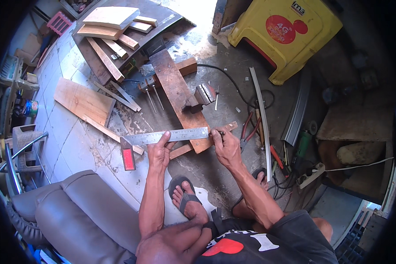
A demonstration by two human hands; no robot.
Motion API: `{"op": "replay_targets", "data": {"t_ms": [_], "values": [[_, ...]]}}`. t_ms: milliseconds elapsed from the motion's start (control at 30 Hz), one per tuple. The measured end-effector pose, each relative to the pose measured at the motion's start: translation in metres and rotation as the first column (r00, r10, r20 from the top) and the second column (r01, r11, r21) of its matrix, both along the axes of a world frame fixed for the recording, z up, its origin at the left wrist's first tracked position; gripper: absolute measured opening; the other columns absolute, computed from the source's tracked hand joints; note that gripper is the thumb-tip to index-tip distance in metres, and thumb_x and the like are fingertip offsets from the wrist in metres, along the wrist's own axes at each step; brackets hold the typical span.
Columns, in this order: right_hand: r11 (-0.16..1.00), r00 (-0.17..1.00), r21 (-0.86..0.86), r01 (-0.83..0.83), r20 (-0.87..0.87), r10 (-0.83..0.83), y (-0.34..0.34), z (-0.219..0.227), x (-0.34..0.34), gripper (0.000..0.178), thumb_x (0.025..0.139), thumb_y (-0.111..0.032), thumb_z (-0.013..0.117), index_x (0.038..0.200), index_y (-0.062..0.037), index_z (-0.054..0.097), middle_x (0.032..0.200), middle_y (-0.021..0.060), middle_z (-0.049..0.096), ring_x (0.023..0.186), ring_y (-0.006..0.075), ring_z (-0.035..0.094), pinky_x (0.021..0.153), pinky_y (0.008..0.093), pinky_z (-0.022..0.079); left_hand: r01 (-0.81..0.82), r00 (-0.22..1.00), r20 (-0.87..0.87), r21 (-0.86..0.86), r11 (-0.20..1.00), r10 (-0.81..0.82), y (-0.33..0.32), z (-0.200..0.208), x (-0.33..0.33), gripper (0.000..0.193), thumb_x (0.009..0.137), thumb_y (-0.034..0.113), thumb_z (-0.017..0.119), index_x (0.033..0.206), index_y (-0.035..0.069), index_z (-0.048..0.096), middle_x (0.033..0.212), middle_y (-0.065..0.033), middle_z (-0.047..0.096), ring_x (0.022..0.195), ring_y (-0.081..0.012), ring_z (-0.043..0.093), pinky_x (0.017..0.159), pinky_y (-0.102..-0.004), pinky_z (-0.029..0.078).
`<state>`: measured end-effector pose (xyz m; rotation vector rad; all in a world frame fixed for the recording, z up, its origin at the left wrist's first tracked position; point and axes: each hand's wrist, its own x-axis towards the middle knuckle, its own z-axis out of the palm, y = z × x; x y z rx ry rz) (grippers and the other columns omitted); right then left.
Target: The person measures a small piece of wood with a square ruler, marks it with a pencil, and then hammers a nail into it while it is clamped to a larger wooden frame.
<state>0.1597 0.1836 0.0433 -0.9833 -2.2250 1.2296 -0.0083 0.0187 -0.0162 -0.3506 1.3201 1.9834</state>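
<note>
My left hand (162,148) is closed around a try square, thumb on top of its steel blade (187,133). The red-marked handle (128,155) hangs at the left end of the blade. Just beyond the blade's right end, my right hand (226,147) is closed with fingers pinched; a small dark thing shows at the fingertips, too small to name. Under the blade's right part lies a wooden bench plank (171,79), with a small metal vise (200,97) on it. A narrow wood piece (231,126) pokes out behind my right hand.
Stacked wood pieces (112,17) lie on a dark board at upper left, near a tapered wood board (83,101). A yellow plastic stool (290,35) stands upper right. Pliers (249,132), a pale strip (262,119) and a green grinder (302,143) lie at right. A grey cushioned seat (83,215) is lower left.
</note>
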Motion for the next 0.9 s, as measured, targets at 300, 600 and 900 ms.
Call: {"op": "replay_targets", "data": {"t_ms": [300, 600, 900], "values": [[1.0, 1.0, -0.005, -0.019, 0.016, 0.019, 0.004, 0.006, 0.0, 0.025, 0.104, -0.02, 0.058, 0.107, 0.0021, 0.069, 0.086, 0.0187, 0.071, 0.074, 0.03, 0.068, 0.07, 0.0381, 0.053, 0.016, 1.0, 0.001, 0.009, 1.0, -0.016, 0.001, 0.001, 0.0, 0.021, 0.092, 0.005, 0.074, 0.109, -0.001, 0.064, 0.102, -0.0127, 0.07, 0.093, -0.0278, 0.073, 0.085, -0.0442, 0.064], [1.0, 0.998, -0.002, -0.025, -0.059, 0.025, 0.005, 0.006, -0.002, 0.024, 0.104, -0.019, 0.057, 0.105, 0.0021, 0.068, 0.092, 0.0221, 0.069, 0.082, 0.0378, 0.069, 0.076, 0.0425, 0.054, 0.021, 1.0, 0.006, 0.012, 1.0, -0.021, 0.0, -0.002, -0.001, 0.024, 0.092, 0.005, 0.074, 0.111, -0.002, 0.062, 0.102, -0.0127, 0.07, 0.095, -0.0283, 0.073, 0.086, -0.045, 0.064], [0.998, 0.997, 0.054, -0.012, -0.073, 0.015, 0.006, 0.001, -0.004, 0.023, 0.104, -0.018, 0.058, 0.103, 0.0025, 0.069, 0.086, 0.0174, 0.07, 0.076, 0.0281, 0.068, 0.074, 0.0372, 0.053, 0.015, 1.0, 0.003, 0.024, 1.0, -0.016, 0.0, -0.002, -0.001, 0.027, 0.09, 0.004, 0.076, 0.111, -0.003, 0.061, 0.104, -0.0147, 0.069, 0.095, -0.0309, 0.073, 0.087, -0.0474, 0.064]]}}
